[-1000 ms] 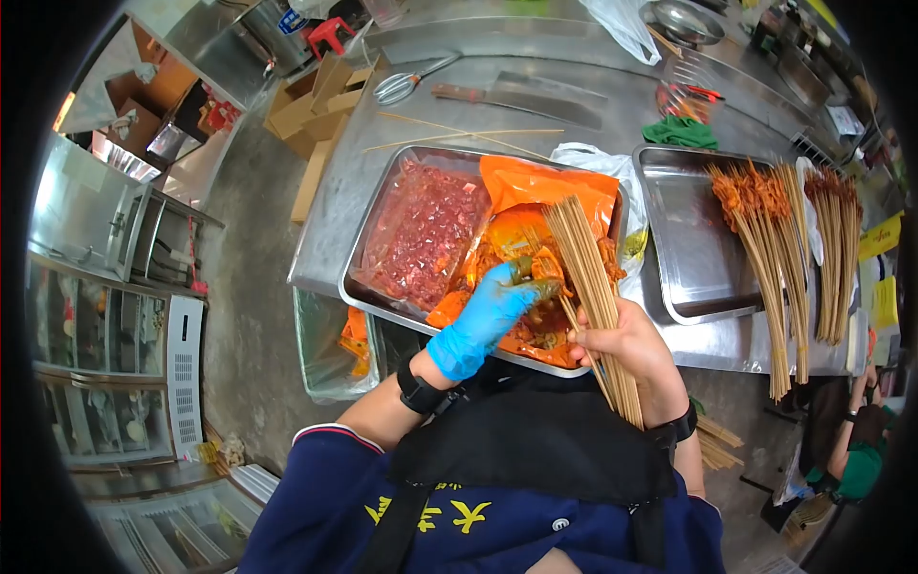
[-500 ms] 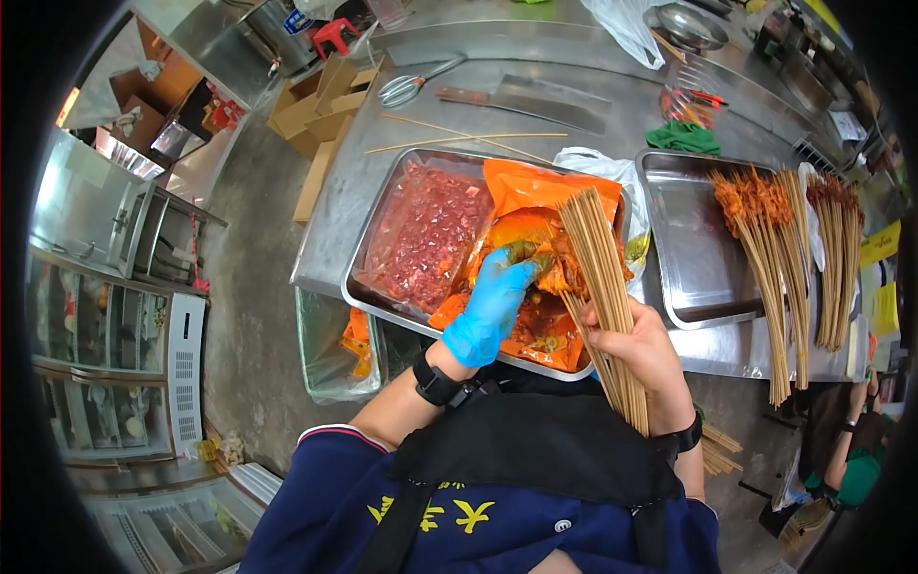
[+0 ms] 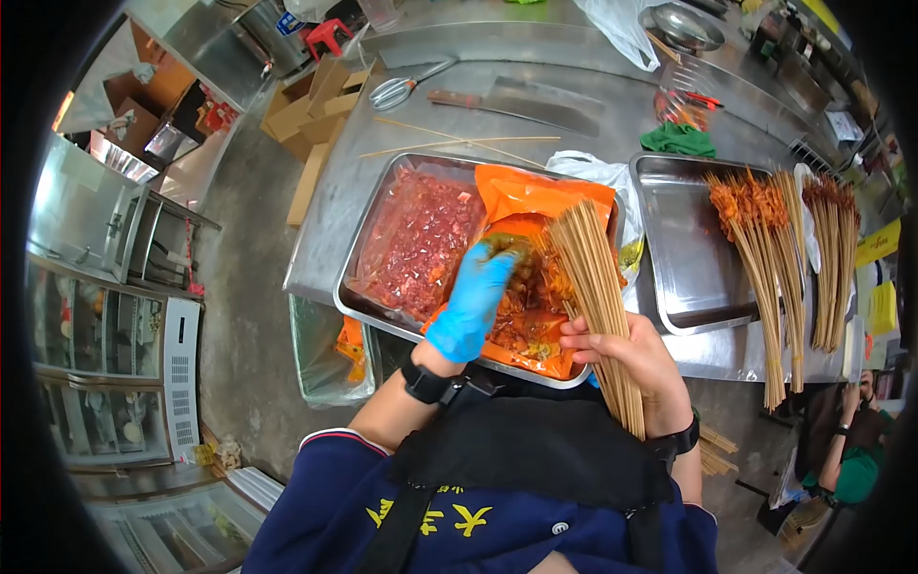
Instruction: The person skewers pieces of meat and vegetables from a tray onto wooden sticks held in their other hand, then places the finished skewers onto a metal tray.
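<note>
My left hand (image 3: 478,295), in a blue glove with sauce-smeared fingertips, reaches into an open orange bag (image 3: 545,196). Its fingers curl into the red-brown marinated meat (image 3: 521,311) there, and the fingertips are partly hidden. In my bare right hand (image 3: 636,359) is a thick bundle of bamboo skewers (image 3: 588,268), tilted, with the upper ends above the bag. Some meat shows beside the bundle, close to its upper part. The bag lies in a metal tray (image 3: 341,287), next to a clear bag of raw red diced meat (image 3: 421,239).
A second metal tray (image 3: 660,308) stands to the right, with bundles of meat skewers (image 3: 751,215) across its right side. Behind lie a cleaver (image 3: 535,107), scissors (image 3: 392,93), loose skewers (image 3: 459,142) and a green cloth (image 3: 677,140). A lined bin (image 3: 311,354) sits below left. Another person (image 3: 851,459) is at far right.
My left hand has moved left, away from the skewers and lower into the orange bag. My right hand keeps its hold on the bundle, its fingers slightly shifted. The view has shifted slightly.
</note>
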`<state>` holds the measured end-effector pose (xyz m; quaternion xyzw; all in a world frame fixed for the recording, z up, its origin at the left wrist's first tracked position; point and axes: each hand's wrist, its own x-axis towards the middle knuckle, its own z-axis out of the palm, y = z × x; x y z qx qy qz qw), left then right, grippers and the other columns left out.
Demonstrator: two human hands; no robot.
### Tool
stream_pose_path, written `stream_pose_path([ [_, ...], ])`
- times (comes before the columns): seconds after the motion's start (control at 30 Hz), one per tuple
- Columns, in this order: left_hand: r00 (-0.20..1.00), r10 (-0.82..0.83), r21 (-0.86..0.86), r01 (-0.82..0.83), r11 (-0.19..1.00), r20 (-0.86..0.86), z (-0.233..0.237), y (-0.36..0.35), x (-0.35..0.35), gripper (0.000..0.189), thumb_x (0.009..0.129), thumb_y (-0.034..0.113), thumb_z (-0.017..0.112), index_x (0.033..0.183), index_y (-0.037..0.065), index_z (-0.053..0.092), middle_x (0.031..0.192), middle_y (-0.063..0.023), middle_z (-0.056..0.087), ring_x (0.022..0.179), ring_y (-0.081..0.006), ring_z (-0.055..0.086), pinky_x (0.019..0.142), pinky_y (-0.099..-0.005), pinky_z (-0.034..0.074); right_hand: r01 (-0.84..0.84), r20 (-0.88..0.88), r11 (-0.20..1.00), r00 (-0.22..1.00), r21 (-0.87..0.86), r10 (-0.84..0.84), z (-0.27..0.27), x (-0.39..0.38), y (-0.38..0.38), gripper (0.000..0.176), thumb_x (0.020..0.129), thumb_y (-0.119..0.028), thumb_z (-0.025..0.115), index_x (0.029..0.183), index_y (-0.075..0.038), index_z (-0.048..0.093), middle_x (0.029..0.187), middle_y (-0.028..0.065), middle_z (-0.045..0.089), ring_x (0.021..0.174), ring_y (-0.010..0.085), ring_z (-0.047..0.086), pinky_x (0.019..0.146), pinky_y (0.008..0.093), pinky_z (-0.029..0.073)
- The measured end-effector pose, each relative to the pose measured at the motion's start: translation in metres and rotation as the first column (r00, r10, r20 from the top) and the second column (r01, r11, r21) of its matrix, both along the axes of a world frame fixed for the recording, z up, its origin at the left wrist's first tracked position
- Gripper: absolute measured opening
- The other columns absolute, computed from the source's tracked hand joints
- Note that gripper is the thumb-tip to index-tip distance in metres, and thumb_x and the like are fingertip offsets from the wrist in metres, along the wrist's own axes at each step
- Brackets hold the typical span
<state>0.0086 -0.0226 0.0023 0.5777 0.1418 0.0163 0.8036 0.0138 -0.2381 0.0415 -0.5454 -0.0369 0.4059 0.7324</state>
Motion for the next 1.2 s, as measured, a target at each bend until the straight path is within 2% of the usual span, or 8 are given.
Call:
stream_pose_path([
  [0.07, 0.999, 0.039, -0.094, -0.039, 0.995, -0.002, 0.012, 0.003, -0.010, 0.020, 0.083, 0.011, 0.050, 0.099, 0.001, 0.057, 0.083, -0.0038, 0.060, 0.070, -0.0102, 0.055, 0.060, -0.0233, 0.045, -0.029, -0.029, 0.998, 0.999, -0.048, 0.028, -0.002, 0.000, 0.004, 0.029, 0.080, -0.007, 0.054, 0.104, 0.008, 0.052, 0.099, 0.0151, 0.059, 0.090, 0.0189, 0.060, 0.074, 0.0266, 0.050],
  [0.13, 0.985, -0.152, -0.190, 0.135, 0.972, -0.077, 0.022, 0.008, -0.019, 0.023, 0.084, 0.011, 0.049, 0.102, 0.000, 0.057, 0.084, -0.0034, 0.061, 0.071, -0.0097, 0.056, 0.061, -0.0230, 0.045, -0.074, -0.047, 0.993, 0.996, -0.093, 0.070, -0.005, 0.002, 0.011, 0.029, 0.081, -0.009, 0.054, 0.105, 0.008, 0.053, 0.099, 0.0144, 0.059, 0.091, 0.0181, 0.059, 0.075, 0.0263, 0.050],
  [0.3, 0.992, -0.096, -0.285, 0.070, 0.956, -0.078, 0.001, -0.003, -0.027, 0.024, 0.082, 0.010, 0.052, 0.103, 0.000, 0.057, 0.084, -0.0024, 0.061, 0.070, -0.0087, 0.056, 0.059, -0.0207, 0.045, -0.129, 0.001, 0.981, 0.991, -0.147, 0.130, -0.013, 0.000, 0.018, 0.029, 0.082, -0.013, 0.056, 0.104, 0.006, 0.055, 0.094, 0.0108, 0.061, 0.084, 0.0140, 0.059, 0.072, 0.0248, 0.049],
  [0.67, 0.996, -0.075, -0.257, 0.063, 0.964, -0.037, -0.003, -0.006, -0.024, 0.020, 0.083, 0.015, 0.051, 0.097, 0.001, 0.058, 0.079, -0.0046, 0.061, 0.065, -0.0110, 0.057, 0.054, -0.0228, 0.045, -0.125, 0.015, 0.977, 0.991, -0.173, 0.130, -0.011, 0.001, 0.019, 0.024, 0.079, -0.007, 0.055, 0.100, 0.005, 0.054, 0.087, 0.0107, 0.060, 0.077, 0.0144, 0.061, 0.065, 0.0237, 0.049],
  [0.73, 0.995, -0.078, -0.274, 0.057, 0.960, -0.066, -0.004, -0.007, -0.024, 0.020, 0.084, 0.015, 0.051, 0.096, 0.001, 0.057, 0.078, -0.0045, 0.060, 0.065, -0.0113, 0.057, 0.054, -0.0229, 0.045, -0.021, -0.122, 0.989, 0.992, -0.146, 0.003, -0.008, 0.001, 0.018, 0.021, 0.078, -0.003, 0.055, 0.098, 0.004, 0.053, 0.083, 0.0106, 0.059, 0.073, 0.0150, 0.061, 0.062, 0.0242, 0.050],
  [0.8, 0.994, -0.059, -0.310, 0.028, 0.950, -0.089, -0.006, -0.007, -0.025, 0.019, 0.084, 0.015, 0.051, 0.095, 0.001, 0.057, 0.078, -0.0044, 0.060, 0.065, -0.0119, 0.057, 0.055, -0.0232, 0.045, -0.016, -0.130, 0.988, 0.992, -0.154, -0.004, -0.005, 0.001, 0.018, 0.019, 0.077, -0.001, 0.056, 0.096, 0.003, 0.052, 0.082, 0.0105, 0.059, 0.071, 0.0150, 0.061, 0.061, 0.0245, 0.050],
  [1.03, 0.986, -0.163, -0.210, 0.154, 0.965, -0.026, -0.010, 0.009, -0.019, 0.023, 0.085, 0.015, 0.050, 0.103, 0.002, 0.054, 0.088, -0.0062, 0.060, 0.074, -0.0135, 0.057, 0.065, -0.0246, 0.046, -0.031, -0.076, 0.983, 0.997, -0.179, 0.017, -0.007, 0.002, 0.015, 0.014, 0.075, 0.003, 0.058, 0.087, 0.000, 0.051, 0.075, 0.0093, 0.059, 0.064, 0.0137, 0.061, 0.054, 0.0246, 0.049],
  [1.2, 0.985, 0.167, 0.065, -0.169, 0.983, 0.036, 0.000, 0.041, -0.025, 0.025, 0.083, 0.013, 0.049, 0.104, -0.001, 0.053, 0.087, -0.0078, 0.060, 0.074, -0.0141, 0.057, 0.065, -0.0245, 0.046, 0.090, -0.117, 0.992, 0.988, -0.084, -0.099, -0.008, 0.007, -0.001, 0.016, 0.073, 0.001, 0.060, 0.087, -0.001, 0.052, 0.072, 0.0100, 0.060, 0.061, 0.0148, 0.061, 0.052, 0.0240, 0.048],
])
